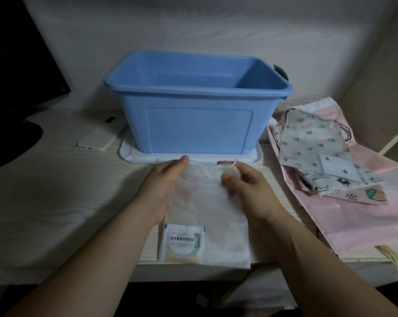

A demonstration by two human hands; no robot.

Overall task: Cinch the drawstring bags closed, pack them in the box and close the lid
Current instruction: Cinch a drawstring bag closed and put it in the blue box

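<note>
Translucent white drawstring bag [207, 216], flat on the table [56, 191] at its near edge, mouth pointing far, toward the box. Thin, cloudy fabric, gathered into wrinkles at the mouth, smooth lower down. Showing through its near left corner, 1 printed sachet [182, 243]; print too blurred to read.

Left hand [163, 186] along the bag's left side, fingers nearly straight, tips at the mouth; cannot tell whether they pinch the hem. Right hand [241, 184] at the right of the mouth, fingers curled, pinching bunched fabric. Cord hard to make out, only a pale loop above the right hand.

Just beyond, blue box [193, 129], open, standing on the white lid [136, 156]; inside floor mostly hidden by the near wall.

Right of the box, a pile of other bags: cactus-print bag [312, 138] with dark cords on top, pink bag [353, 213] beneath, spread wide, further small printed ones half buried between.

Left of the box, white phone [97, 138]. Far left, dark monitor [17, 65], cut off by the frame.
</note>
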